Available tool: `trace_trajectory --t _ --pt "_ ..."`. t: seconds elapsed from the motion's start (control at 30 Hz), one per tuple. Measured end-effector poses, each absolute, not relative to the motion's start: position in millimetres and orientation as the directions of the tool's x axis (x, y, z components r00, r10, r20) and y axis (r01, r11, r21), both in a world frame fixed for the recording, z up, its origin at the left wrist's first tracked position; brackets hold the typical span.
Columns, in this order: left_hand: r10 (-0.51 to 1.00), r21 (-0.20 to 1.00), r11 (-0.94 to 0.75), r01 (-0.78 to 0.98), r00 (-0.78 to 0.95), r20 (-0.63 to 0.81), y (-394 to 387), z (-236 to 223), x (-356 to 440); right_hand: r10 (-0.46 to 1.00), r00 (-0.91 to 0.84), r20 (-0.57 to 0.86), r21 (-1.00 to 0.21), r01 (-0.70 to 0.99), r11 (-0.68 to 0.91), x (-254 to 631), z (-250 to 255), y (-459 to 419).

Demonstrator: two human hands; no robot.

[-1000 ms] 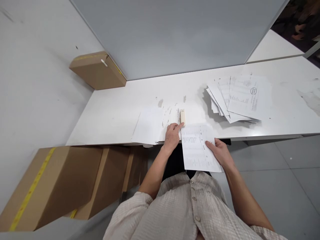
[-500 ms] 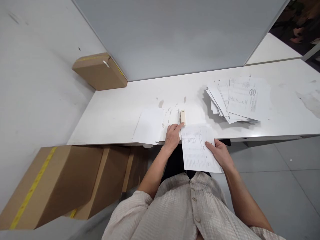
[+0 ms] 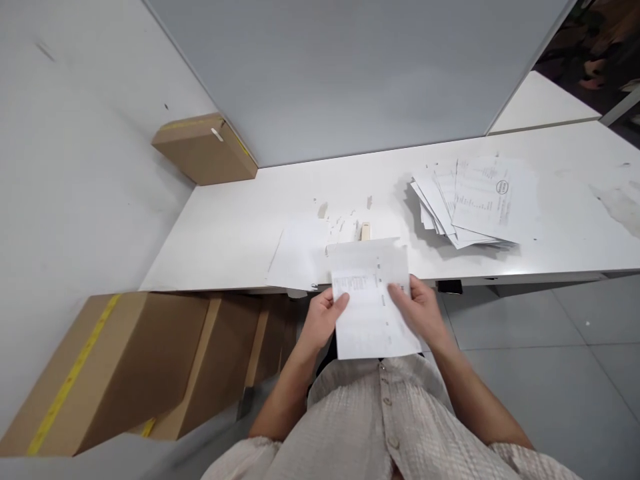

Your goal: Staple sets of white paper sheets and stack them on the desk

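Printed paper sheets point(image 3: 369, 317) are held between my two hands in front of my body, just over the table's near edge. My left hand point(image 3: 320, 320) pinches their left edge, thumb on top. On the right edge, my right hand point(image 3: 419, 308) grips them with its thumb across the print. Beyond the sheets lies a small cream-coloured block point(image 3: 365, 231) that looks like a stapler, its near end hidden by the paper. To the left a mostly blank white sheet point(image 3: 299, 252) rests on the table.
A fanned pile of printed papers point(image 3: 475, 203) lies on the right of the white table point(image 3: 225, 227). One cardboard box point(image 3: 207, 150) stands in the back left corner. Larger cardboard boxes point(image 3: 145, 353) stand below at the left. A grey panel point(image 3: 350, 73) rises behind the table.
My left hand has left the cream block and taken hold of the sheets' left edge. The sheets and my right hand have shifted left, and the paper now covers part of the block.
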State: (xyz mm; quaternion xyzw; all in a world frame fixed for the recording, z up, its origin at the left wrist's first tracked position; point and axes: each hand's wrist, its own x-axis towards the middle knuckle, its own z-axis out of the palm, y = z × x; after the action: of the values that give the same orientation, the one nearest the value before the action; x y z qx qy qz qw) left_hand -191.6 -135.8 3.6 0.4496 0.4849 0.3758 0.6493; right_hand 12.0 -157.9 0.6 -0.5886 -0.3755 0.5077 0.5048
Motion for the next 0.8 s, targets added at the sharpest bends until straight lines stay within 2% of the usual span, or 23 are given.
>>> trace_trajectory --t 0.13,0.3,0.37,0.43,0.53,0.6,0.7,0.8 --pt "0.967 0.967 0.255 0.003 -0.004 -0.255 -101 12 -226 0.98 0.039 -0.194 -0.977 -0.092 -0.19 -14 -2 -140" --pt "0.955 0.913 0.287 0.289 -0.167 -0.247 -30 20 -281 0.974 0.008 -0.225 -0.971 -0.091 -0.223 1 -11 -144" --pt "0.955 0.808 0.297 0.508 -0.181 -0.237 -5 17 -295 0.971 0.038 -0.238 -0.97 -0.063 -0.235 12 -16 -151" --pt "0.964 0.609 0.263 0.748 -0.172 -0.204 15 13 -304 0.966 0.08 -0.248 -0.968 -0.052 -0.244 24 -20 -158" --pt "0.973 0.341 0.199 0.919 -0.144 -0.178 29 7 -305 0.952 0.137 -0.272 -0.962 -0.046 -0.269 40 -25 -168" --pt "0.979 0.255 0.181 0.95 -0.148 -0.141 27 6 -300 0.939 0.183 -0.291 -0.957 -0.041 -0.289 49 -27 -174" --pt "0.984 0.148 0.172 0.974 -0.175 0.011 10 3 -282 0.923 0.249 -0.295 -0.954 -0.015 -0.3 58 -28 -179" --pt "0.994 0.164 0.029 0.986 -0.045 0.097 -15 -4 -257 0.918 0.281 -0.279 -0.954 0.025 -0.297 63 -27 -179"
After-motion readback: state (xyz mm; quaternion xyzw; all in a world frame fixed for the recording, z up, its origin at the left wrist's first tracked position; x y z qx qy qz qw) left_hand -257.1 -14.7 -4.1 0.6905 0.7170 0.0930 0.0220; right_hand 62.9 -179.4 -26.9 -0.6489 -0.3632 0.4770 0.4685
